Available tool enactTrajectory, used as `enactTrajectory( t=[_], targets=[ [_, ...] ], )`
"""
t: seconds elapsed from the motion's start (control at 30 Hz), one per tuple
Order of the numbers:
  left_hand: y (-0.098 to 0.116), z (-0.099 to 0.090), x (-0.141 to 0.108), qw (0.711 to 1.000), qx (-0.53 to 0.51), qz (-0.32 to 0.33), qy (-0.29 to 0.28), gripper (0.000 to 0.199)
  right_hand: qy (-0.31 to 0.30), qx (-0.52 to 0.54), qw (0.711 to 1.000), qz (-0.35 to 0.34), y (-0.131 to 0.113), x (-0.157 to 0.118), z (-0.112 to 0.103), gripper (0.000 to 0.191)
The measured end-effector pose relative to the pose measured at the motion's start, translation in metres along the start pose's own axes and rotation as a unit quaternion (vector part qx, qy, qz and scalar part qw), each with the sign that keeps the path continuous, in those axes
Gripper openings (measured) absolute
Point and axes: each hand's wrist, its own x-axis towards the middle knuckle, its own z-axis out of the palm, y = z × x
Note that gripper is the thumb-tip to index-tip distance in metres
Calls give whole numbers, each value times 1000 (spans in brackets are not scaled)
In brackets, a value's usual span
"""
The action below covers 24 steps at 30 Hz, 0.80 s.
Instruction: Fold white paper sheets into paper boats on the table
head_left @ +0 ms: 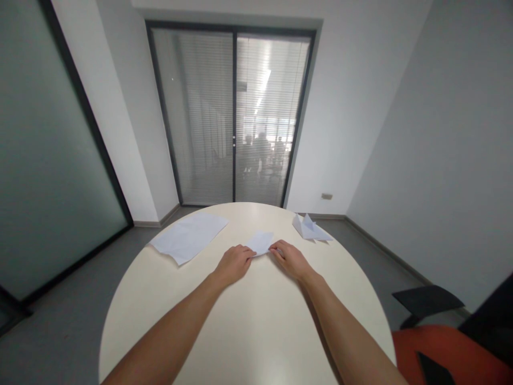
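Observation:
A small white piece of paper (260, 241) lies near the middle of the round table, its near edge slightly raised. My left hand (236, 263) pinches its near left corner, fingers closed. At the near right corner my right hand (292, 259) is closed on the same paper, thumb and fingers together. A larger sheet of white paper (189, 235), creased and curling at its near edge, lies to the left, apart from both hands. Folded white paper shapes (309, 229) with pointed tips stand to the right, beyond my right hand.
The round cream table (248, 331) fills the lower middle. An orange chair (444, 353) with black armrests stands at its right. Behind the table are glass doors (234, 117) with blinds, and blurred figures show through them. A frosted glass panel (52, 160) stands at the left.

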Motion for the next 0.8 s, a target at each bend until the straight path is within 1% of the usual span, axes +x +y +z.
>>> enactTrajectory(
  t=[0.23,0.47,0.57,0.63,0.8],
  targets=[
    [-5,2,1,1000,-3,-23,-1,33,-2,-2,1000,-13,4,-1,3,26],
    [-8,3,2,1000,-6,-7,1,37,-19,-42,999,-18,4,-4,4,50],
    [-10,5,2,1000,-11,8,3,36,-27,-64,997,-13,4,-4,5,55],
    [-11,6,2,1000,-11,16,3,35,-29,-80,996,-9,4,-4,6,53],
    [-9,4,1,1000,-17,20,1,37,-39,-117,992,-19,-1,-2,2,39]
  ],
)
